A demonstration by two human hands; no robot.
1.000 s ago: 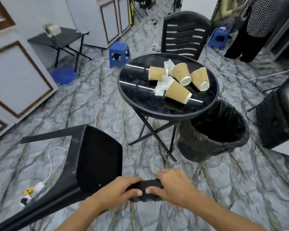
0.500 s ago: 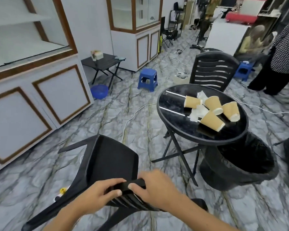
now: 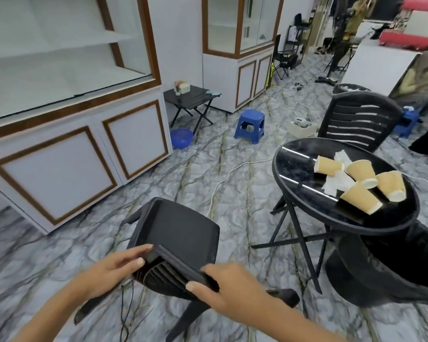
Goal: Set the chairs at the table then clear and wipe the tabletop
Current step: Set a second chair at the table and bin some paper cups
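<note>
A black plastic chair [image 3: 181,233] stands almost upright in front of me, left of the table. My left hand [image 3: 114,270] and my right hand [image 3: 223,287] both grip the top edge of its backrest. The round black folding table [image 3: 297,164] is to the right. Several tan paper cups [image 3: 360,198] lie tipped over on it among crumpled white napkins [image 3: 336,183]. A second black chair [image 3: 358,119] stands at the table's far side.
A black bin with a bag [image 3: 393,262] sits under the table's right edge. White cabinets [image 3: 67,166] line the left wall. A blue stool [image 3: 250,125], a blue basin [image 3: 181,138], a small black side table [image 3: 190,95] and floor cables [image 3: 232,171] lie beyond.
The chair has swung up from lying on its side to nearly upright. My hands slid apart along the backrest top, and my view lifted toward the cabinets.
</note>
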